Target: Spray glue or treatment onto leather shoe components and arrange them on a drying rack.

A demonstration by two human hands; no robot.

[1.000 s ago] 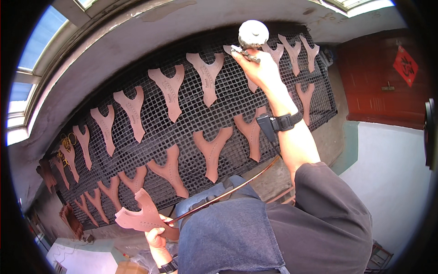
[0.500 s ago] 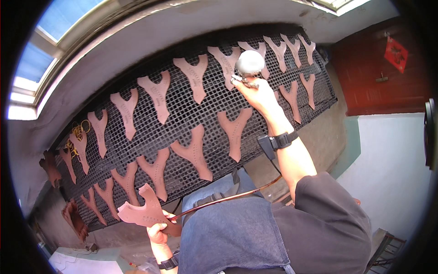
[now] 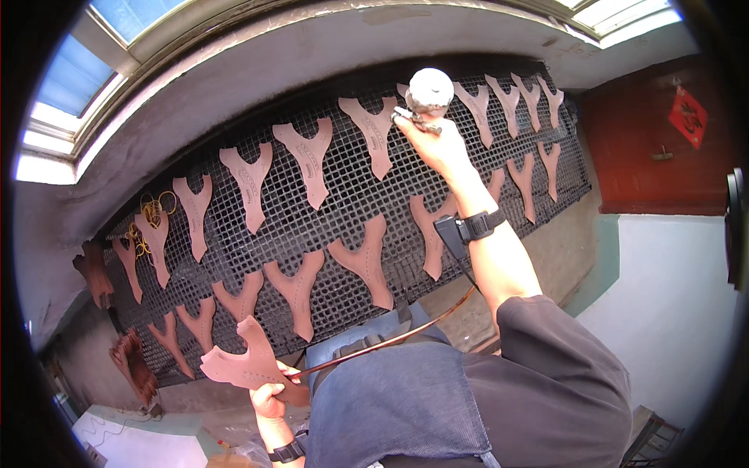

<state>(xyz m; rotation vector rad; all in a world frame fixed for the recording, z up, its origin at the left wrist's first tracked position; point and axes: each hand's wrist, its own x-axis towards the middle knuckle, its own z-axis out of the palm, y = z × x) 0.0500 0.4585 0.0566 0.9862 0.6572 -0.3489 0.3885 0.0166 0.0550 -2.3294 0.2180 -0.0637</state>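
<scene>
My left hand (image 3: pixel 269 404), low at the left, is closed on a pinkish-brown Y-shaped piece (image 3: pixel 243 365) that looks like leather. A thin brown hose (image 3: pixel 390 341) runs from beside its fingers across my denim apron toward my right arm. My right hand (image 3: pixel 441 148) reaches out over the rack, wrapped round a spray gun with a pale round cup (image 3: pixel 430 87) on top. Beneath it, similar Y-shaped pieces (image 3: pixel 370 134) lie in two rows on a black mesh rack (image 3: pixel 226 256). My hand and the cup partly cover some of them.
Stacks of brown pieces (image 3: pixel 95 274) stand at the rack's left end, with another stack (image 3: pixel 134 366) below. Yellow loops (image 3: pixel 161 205) lie near the upper row. Walls and windows (image 3: pixel 74 78) border the far side; a dark red door (image 3: pixel 640 168) is at the right.
The view has shifted, so the rack appears farther right and lower. My right hand with the spray gun has moved left relative to the upper row. My left hand keeps its piece.
</scene>
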